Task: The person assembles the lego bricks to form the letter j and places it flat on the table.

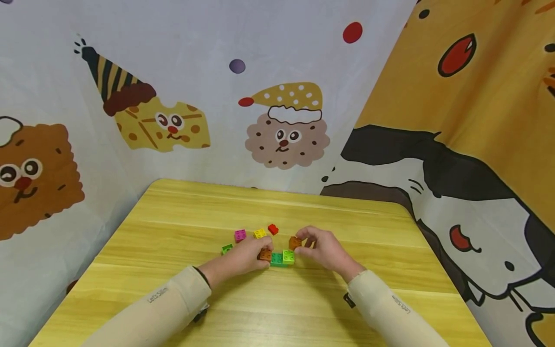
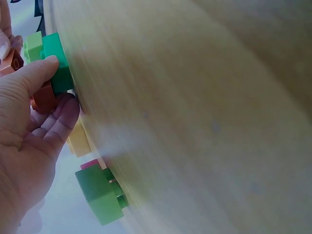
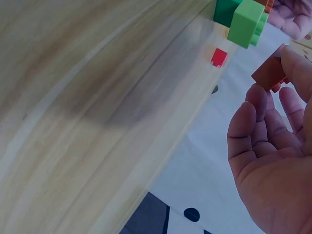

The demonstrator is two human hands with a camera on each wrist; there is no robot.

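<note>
My left hand [image 1: 244, 255] grips a joined group of toy building bricks low over the table. A dark green brick [image 2: 57, 63] forms its base, bearing a brown brick [image 1: 266, 255] at the left end and a light green brick [image 1: 288, 256] at the right. In the left wrist view the thumb presses the dark green brick's side. To the right, my right hand [image 1: 323, 246] pinches a second brown brick [image 3: 269, 72] between thumb and fingers. This brick is tilted and apart from the light green one in the right wrist view.
Behind the hands lie a magenta brick [image 1: 240, 235], a yellow brick [image 1: 259, 233] and a small red brick [image 1: 273, 229]. Another green brick [image 2: 100, 195] lies left of my left hand. The wooden table [image 1: 277, 308] meets a printed cloth [image 1: 208, 168] at its back.
</note>
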